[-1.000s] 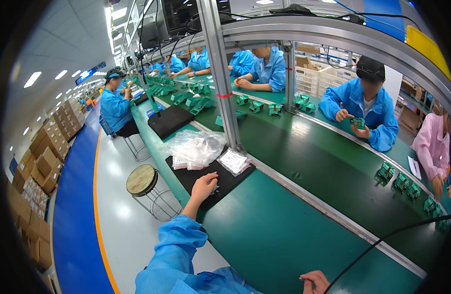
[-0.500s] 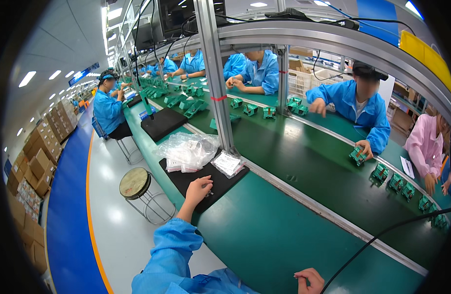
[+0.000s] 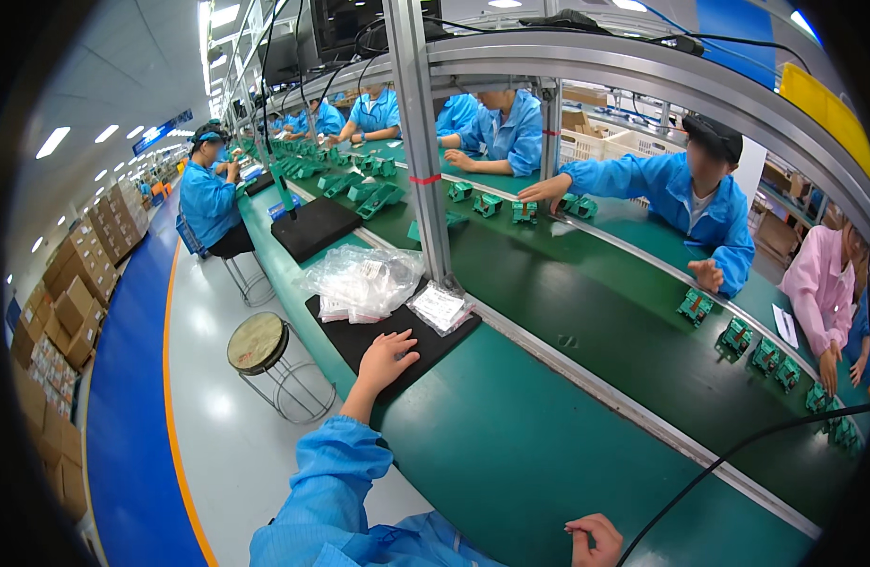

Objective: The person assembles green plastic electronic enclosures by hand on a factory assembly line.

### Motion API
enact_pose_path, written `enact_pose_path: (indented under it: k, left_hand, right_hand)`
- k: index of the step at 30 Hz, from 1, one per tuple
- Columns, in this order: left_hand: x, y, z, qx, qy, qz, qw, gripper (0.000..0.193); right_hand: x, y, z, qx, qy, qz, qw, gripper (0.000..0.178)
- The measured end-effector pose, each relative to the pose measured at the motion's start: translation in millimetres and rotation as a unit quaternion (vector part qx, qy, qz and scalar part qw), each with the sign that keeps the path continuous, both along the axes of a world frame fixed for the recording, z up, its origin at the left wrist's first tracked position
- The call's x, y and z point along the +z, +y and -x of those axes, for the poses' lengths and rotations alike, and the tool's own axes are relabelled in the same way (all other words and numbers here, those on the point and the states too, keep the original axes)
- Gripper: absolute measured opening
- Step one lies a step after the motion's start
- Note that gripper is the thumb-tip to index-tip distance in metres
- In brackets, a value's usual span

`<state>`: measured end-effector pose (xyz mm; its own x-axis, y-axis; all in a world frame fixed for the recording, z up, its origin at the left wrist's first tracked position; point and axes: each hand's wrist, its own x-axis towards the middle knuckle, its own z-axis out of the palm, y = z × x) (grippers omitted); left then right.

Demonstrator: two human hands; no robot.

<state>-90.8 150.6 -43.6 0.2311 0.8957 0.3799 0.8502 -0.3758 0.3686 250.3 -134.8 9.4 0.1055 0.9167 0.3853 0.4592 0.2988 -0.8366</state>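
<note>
My left hand (image 3: 387, 361) lies over the near edge of a black mat (image 3: 433, 353), fingers stretched out and somewhat apart, with nothing visible in them. Just beyond it, a heap of clear plastic bags (image 3: 359, 285) rests on the mat. A flat clear bag with a white label (image 3: 440, 308) lies to its right, by the foot of a metal post. At the lower edge of the picture my right hand (image 3: 597, 542) hovers at the green worktop (image 3: 520, 425), partly cut off. Its fingers are curled in, and whatever they may hold is hidden.
A metal post (image 3: 418, 142) rises from the bench. Beyond a metal rail runs a dark green belt (image 3: 586, 302) with green device housings (image 3: 737, 335) along its far side. Co-workers sit opposite. A black cable (image 3: 737, 449) crosses at right; a round stool (image 3: 257, 342) stands left.
My left hand has opened from a curled shape, fingers now stretched over the mat. My right hand has barely moved. Opposite, a co-worker has released a green housing and reached toward others.
</note>
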Motion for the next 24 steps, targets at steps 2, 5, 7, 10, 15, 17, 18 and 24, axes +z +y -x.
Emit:
enact_pose_path:
  k: [2,5,7,10,15,17,18,24]
  left_hand:
    - [-4,1,4,0.013,-0.012,-0.012,1.000,0.033]
    - [-2,0,-3,0.041,-0.056,0.003,0.998,0.030]
    - [1,-4,-10,0.055,-0.071,-0.036,0.995,0.026]
    - [2,-4,-10,0.070,-0.102,-0.005,0.992,0.023]
    - [1,1,-7,0.075,-0.115,-0.040,0.990,0.015]
    - [1,2,-7,0.072,-0.131,-0.029,0.988,0.014]
    - [2,2,-6,0.071,-0.146,-0.020,0.986,0.012]
    - [2,3,-2,0.066,-0.160,-0.030,0.984,0.010]
  right_hand:
    - [0,0,1,0.004,-0.001,0.002,1.000,0.009]
    - [1,1,1,-0.001,-0.011,0.004,1.000,0.009]
    - [0,2,0,-0.012,-0.017,0.008,1.000,0.009]
    - [-2,2,0,-0.014,-0.013,0.007,1.000,0.009]
    - [-5,5,0,-0.008,-0.005,0.012,1.000,0.009]
    - [-5,5,0,-0.009,0.001,0.020,1.000,0.009]
    - [-4,4,0,-0.009,-0.002,0.022,1.000,0.009]
    - [-6,5,0,-0.010,-0.011,0.021,1.000,0.008]
